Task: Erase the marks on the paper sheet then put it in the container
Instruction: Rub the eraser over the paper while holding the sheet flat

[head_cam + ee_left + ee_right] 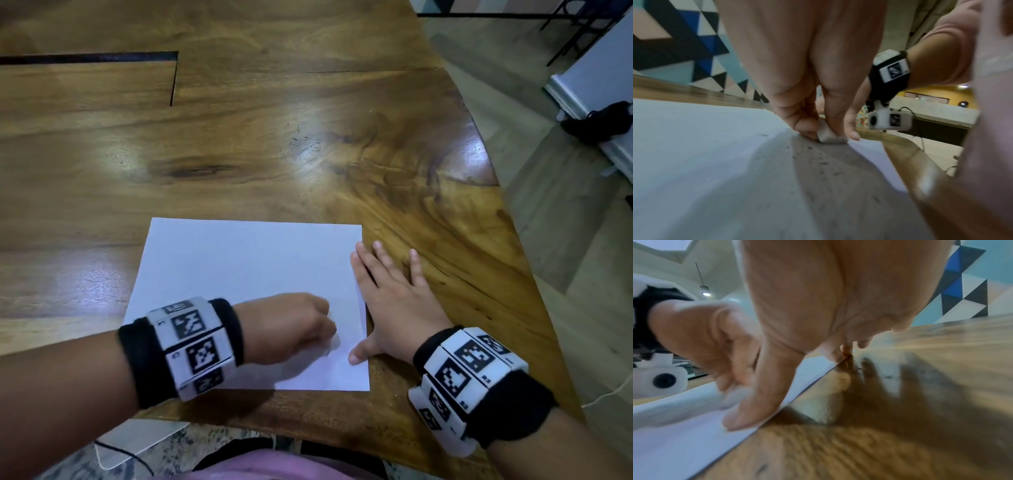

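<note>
Item 1: left hand (291, 325), nearest the head camera, fingers curled and pinching a small white block eraser (829, 135) whose lower face presses on the sheet; dark eraser crumbs (818, 160) lie scattered on the paper just behind it.

Item 2: black wristband with white tag panels (191, 346) on the left wrist, and a matching one (466, 380) on the right; the panels carry black-and-white square code patterns (small characters beside them are too blurred to read).

Item 3: right hand (394, 301), fingers straight and spread, lying flat across the right edge of the sheet; thumb (750, 404) pressed on the paper near its near-right corner, index fingertip touching the edge, the other fingers on bare wood. It holds nothing.

Item 4: white rectangular paper sheet (239, 270), flat on the near part of the table, its near edge close to the table's rim. No marks or writing can be made out on its visible surface; the left hand and wrist cover part of its lower half.

Item 5: glossy brown wooden table (274, 137), with strong grain and a curved right edge.

Item 6: wall of blue, black and white triangles (684, 40), beyond the table.
</note>
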